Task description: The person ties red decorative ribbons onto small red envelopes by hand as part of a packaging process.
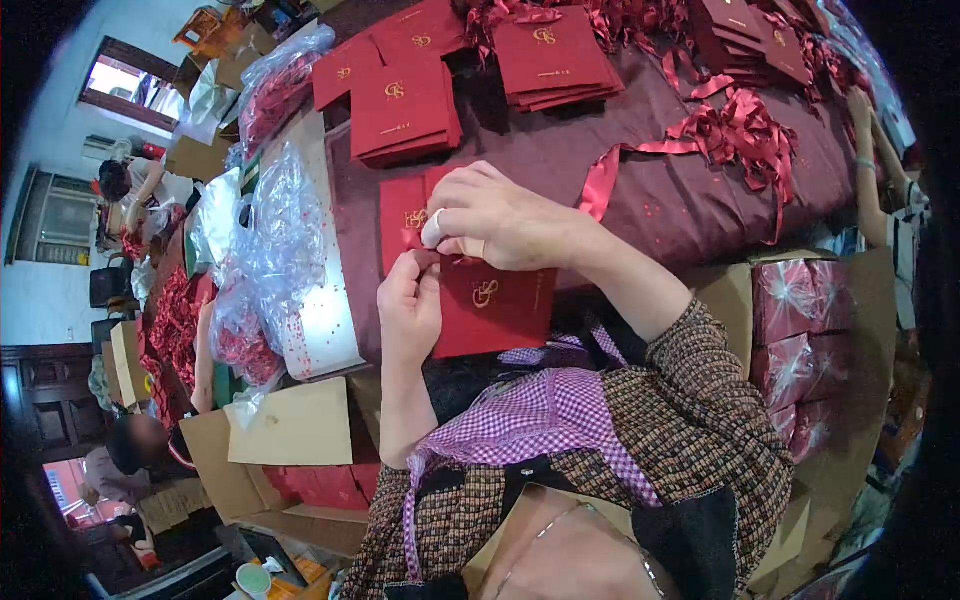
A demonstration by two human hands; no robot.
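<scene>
A dark red card [495, 305] with a gold emblem lies at the near edge of the maroon-covered table [560, 160]. My left hand [408, 305] pinches its upper left corner. Just above, my right hand [500, 215] curls over the card's top edge, with white tape wrapped round one fingertip. A second red card [402, 218] lies partly under my right hand. What sits between my fingertips is hidden.
Stacks of red cards [405, 105] [555, 55] and loose red ribbons [740, 130] cover the far table. Clear plastic bags [270, 240] pile up at left. A cardboard box of wrapped red packs [800, 340] stands at right. Other people sit at left [130, 180]; another person's arm [872, 150] reaches in at right.
</scene>
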